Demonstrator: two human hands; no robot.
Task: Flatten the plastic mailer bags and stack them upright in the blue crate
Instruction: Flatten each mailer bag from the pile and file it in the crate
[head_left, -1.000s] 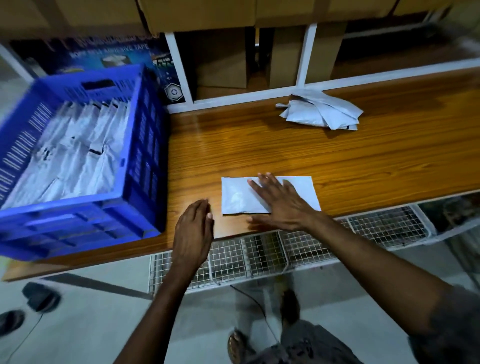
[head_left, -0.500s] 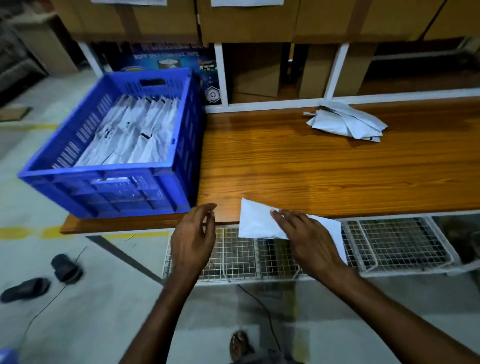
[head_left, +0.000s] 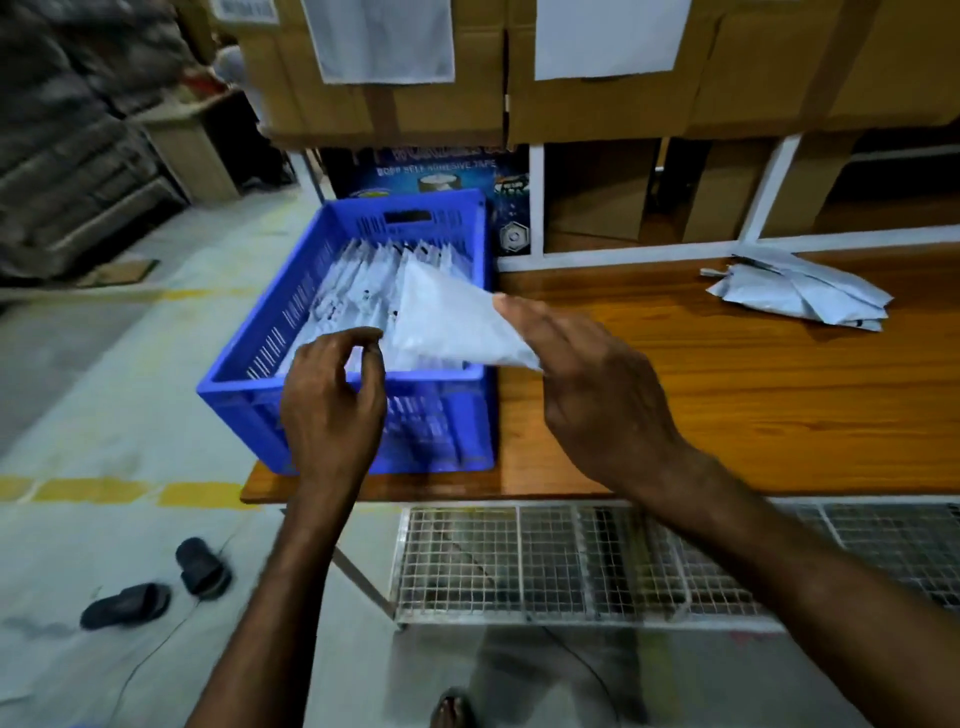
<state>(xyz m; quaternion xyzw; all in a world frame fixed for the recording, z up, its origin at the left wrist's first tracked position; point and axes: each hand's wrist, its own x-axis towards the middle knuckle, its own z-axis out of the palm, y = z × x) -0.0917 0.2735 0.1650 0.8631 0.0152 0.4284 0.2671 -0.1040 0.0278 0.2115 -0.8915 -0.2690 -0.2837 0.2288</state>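
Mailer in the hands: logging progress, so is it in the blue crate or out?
Out: the mailer hangs above the blue crate, held by the right hand.

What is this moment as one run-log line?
right hand: holds mailer above blue crate | left hand: at its corner, grip unclear | loose mailers: on table

Wooden table (head_left: 727, 405): blue crate (head_left: 467, 384), mailer pile (head_left: 800, 293)

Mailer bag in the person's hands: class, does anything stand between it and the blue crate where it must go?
Nothing visible does. The mailer bag, held by the right hand, hangs over the blue crate's open top; only the bags already stacked inside lie beneath it.
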